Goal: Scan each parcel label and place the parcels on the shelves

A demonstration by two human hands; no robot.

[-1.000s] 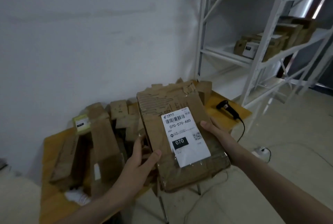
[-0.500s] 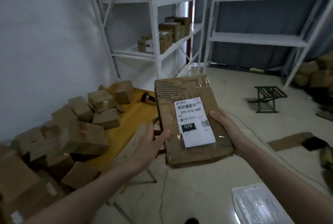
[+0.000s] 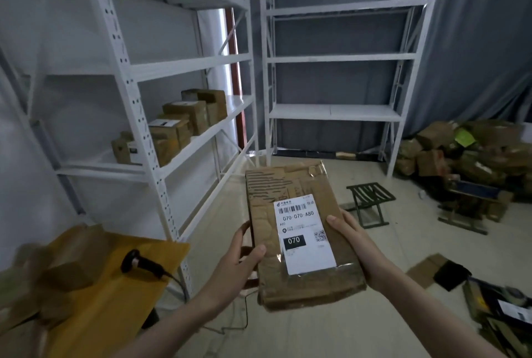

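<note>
I hold a flat brown cardboard parcel (image 3: 290, 196) in front of me, its white label (image 3: 303, 235) facing up and reading 070-070-A80. My left hand (image 3: 239, 257) grips its left edge, thumb on top. Along the right edge my right hand (image 3: 349, 239) grips it the same way. A black handheld scanner (image 3: 138, 264) lies on the yellow table (image 3: 115, 300) at the lower left. A white shelf unit (image 3: 135, 115) on the left carries several parcels (image 3: 172, 130). A second white shelf unit (image 3: 334, 111) stands straight ahead.
Blurred cardboard parcels (image 3: 60, 265) cover the table's left part. A green folding stool (image 3: 370, 202) stands on the floor to the right of the parcel. A heap of boxes (image 3: 472, 162) lies at the far right, with more clutter (image 3: 501, 308) at the lower right.
The view has swung right, away from the table toward the shelves. The parcel stays held in both hands; the table and scanner have slid to the lower left.
</note>
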